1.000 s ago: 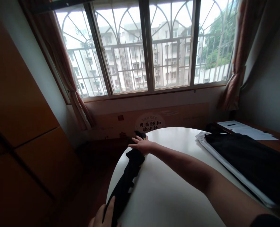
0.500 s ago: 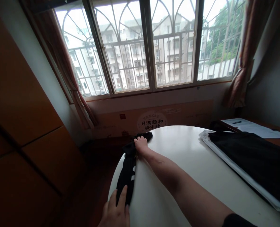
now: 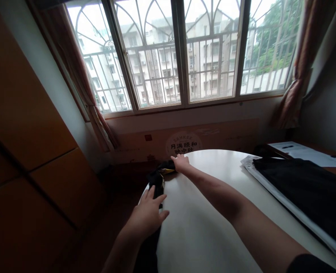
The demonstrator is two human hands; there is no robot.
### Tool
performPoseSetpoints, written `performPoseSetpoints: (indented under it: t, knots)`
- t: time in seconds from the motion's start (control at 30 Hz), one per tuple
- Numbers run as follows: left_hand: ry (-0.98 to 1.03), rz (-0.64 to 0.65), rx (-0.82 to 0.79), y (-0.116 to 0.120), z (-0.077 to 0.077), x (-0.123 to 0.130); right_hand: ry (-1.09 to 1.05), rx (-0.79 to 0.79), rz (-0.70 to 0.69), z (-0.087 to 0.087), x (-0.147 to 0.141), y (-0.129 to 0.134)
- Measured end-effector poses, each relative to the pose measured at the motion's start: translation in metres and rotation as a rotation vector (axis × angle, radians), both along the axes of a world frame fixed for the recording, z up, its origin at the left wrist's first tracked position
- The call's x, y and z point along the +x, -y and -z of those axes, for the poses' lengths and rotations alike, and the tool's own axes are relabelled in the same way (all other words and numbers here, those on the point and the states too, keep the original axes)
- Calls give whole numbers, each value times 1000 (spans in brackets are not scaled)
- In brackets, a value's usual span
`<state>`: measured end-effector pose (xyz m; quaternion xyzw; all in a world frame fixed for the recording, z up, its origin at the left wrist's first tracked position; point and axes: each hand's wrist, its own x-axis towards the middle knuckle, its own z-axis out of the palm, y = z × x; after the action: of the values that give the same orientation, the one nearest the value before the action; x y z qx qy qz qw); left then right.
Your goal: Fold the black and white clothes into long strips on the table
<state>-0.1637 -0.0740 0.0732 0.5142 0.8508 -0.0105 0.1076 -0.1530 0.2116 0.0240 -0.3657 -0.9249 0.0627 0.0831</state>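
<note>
A black cloth [image 3: 148, 246] lies bunched in a narrow strip along the left edge of the round white table [image 3: 207, 212]. My right hand [image 3: 180, 163] is at the far end of the strip, its fingers closed on the cloth. Near that hand a bit of yellow shows among the black folds. My left hand [image 3: 149, 212] rests over the middle of the strip, palm down, with its fingers spread.
On the table's right side lies a folded black garment [image 3: 307, 193] on a clear plastic bag [image 3: 249, 163]. Behind it, papers [image 3: 307, 151] lie on a brown desk. Orange cabinets [image 3: 51, 182] stand at the left, and a window is ahead.
My left hand has moved forward along the cloth and spread its fingers. My right hand has shifted slightly right and away, pulling the far end of the cloth, where yellow now shows.
</note>
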Motion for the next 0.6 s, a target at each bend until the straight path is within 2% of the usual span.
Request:
performPoseSetpoints:
  t: [0.07,0.13,0.23,0.3,0.37,0.43,0.53,0.6]
  knots:
    - [36,48,-17,-25,14,-3,-31,4,-11,8,2,-3]
    - [14,34,-1,-41,34,-9,-64,-5,-41,17,2,-10]
    - [-49,-15,114,-46,60,-21,-108,-15,-78,27,7,-24]
    - [-64,-65,203,-45,68,-28,-118,-23,-109,29,13,-32]
    - [-67,-109,259,-45,70,-34,-119,-29,-142,28,23,-35]
    - [-65,-135,274,-47,65,-36,-126,-23,-171,21,35,-30]
    - [-24,-147,264,-41,47,-37,-128,-2,-231,2,63,-14]
    - [24,-137,243,-23,32,-36,-116,17,-276,-13,95,-3]
